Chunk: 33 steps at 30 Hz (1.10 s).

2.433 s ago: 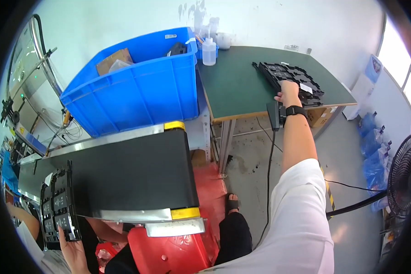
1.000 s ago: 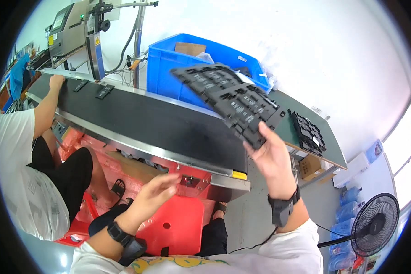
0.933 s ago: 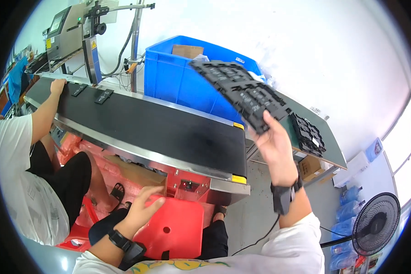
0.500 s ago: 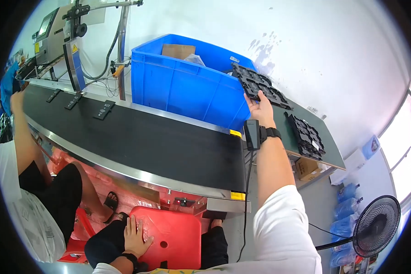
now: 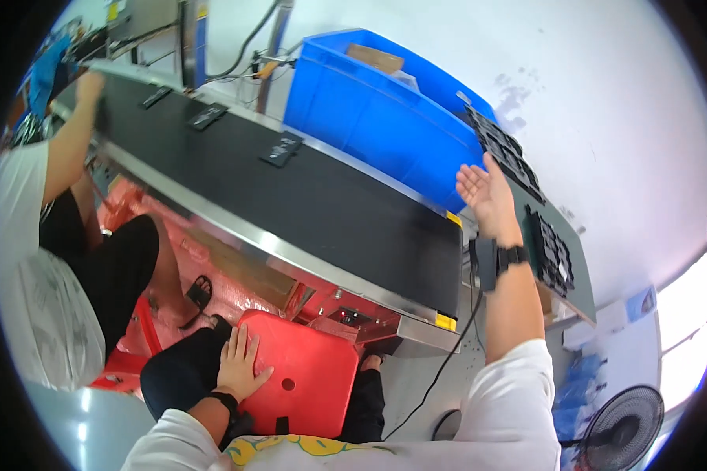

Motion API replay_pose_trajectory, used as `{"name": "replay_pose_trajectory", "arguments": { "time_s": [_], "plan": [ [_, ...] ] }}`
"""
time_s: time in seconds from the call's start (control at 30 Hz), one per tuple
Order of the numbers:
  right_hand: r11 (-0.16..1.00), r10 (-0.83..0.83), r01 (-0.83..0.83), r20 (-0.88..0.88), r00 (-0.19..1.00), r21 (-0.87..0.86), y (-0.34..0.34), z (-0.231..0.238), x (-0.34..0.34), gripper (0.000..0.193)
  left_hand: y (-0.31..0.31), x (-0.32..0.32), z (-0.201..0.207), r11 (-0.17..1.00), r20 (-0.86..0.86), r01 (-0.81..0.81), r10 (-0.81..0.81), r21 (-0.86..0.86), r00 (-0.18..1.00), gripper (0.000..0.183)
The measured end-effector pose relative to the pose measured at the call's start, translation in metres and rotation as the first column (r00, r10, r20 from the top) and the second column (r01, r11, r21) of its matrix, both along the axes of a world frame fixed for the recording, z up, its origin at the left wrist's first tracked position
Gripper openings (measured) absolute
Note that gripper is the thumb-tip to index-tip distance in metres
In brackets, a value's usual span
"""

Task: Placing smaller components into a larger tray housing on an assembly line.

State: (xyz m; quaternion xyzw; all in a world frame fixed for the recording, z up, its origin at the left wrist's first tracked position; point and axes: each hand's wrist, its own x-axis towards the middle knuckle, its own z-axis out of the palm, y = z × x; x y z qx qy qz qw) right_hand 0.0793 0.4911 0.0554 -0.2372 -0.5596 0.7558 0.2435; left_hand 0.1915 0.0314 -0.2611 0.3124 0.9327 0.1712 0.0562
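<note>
White wall [image 5: 605, 110] rises behind a workshop corner, where a black conveyor belt [image 5: 353, 228] slants toward a green-topped table [image 5: 584, 279].

The right hand's fingers are loosely extended with nothing in them, and the palm is turned partly upward. Half a second ago they gripped the near edge of a black compartmented plastic tray [image 5: 504, 155]; that hold has now been let go. The fingertips are close by its lower edge, though whether one still brushes it I cannot tell. Setting the tray down therefore looks finished, leaving the right hand [image 5: 487, 200] free.

The tray is at the left end of the table, just beside the blue plastic crate [image 5: 369, 110]; whether it lies flat or leans on the crate is unclear. A second black tray [image 5: 554, 255] lies nearer on the same tabletop.

The left hand [image 5: 239, 367] rests palm down on the red plastic stool [image 5: 310, 385], fingers spread and holding nothing, much as in the previous view.

Farther out, three flat black packs, the nearest [image 5: 281, 149] below the crate's left corner, lie spaced along the belt; that one has travelled toward the crate. At the belt's far end, a co-worker's hand [image 5: 90, 82] is blurred, so its grip cannot be read.
</note>
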Motion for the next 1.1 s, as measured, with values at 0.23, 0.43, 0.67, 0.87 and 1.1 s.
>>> {"name": "replay_pose_trajectory", "arguments": {
  "time_s": [0.23,0.43,0.67,0.87,1.1],
  "plan": [
    [0.803,0.325,-0.382,0.201,0.924,0.457,-0.139,0.018,-0.014,0.033,-0.011,0.002,-0.001,0.999,0.043,-0.047,0.047,0.01,0.998,0.083],
    [0.332,0.297,-0.645,0.573,0.764,0.688,-0.16,0.015,-0.062,0.074,-0.005,0.003,-0.003,0.998,0.008,-0.047,0.047,0.039,0.999,0.082],
    [-0.138,0.05,-0.833,0.844,0.534,0.536,-0.148,-0.009,-0.08,0.093,-0.006,0.005,-0.004,0.996,0.03,-0.046,0.044,0.076,0.999,0.079],
    [-0.121,0.05,-0.77,0.778,0.626,0.627,-0.125,-0.012,-0.066,0.085,-0.008,0.002,-0.004,0.997,0.035,-0.044,0.041,0.069,0.999,0.08],
    [-0.3,0.014,-0.494,0.522,0.853,0.816,-0.16,-0.014,-0.074,0.084,-0.009,0.002,-0.004,0.992,0.094,-0.057,0.047,0.116,0.995,0.08]
  ]
}}
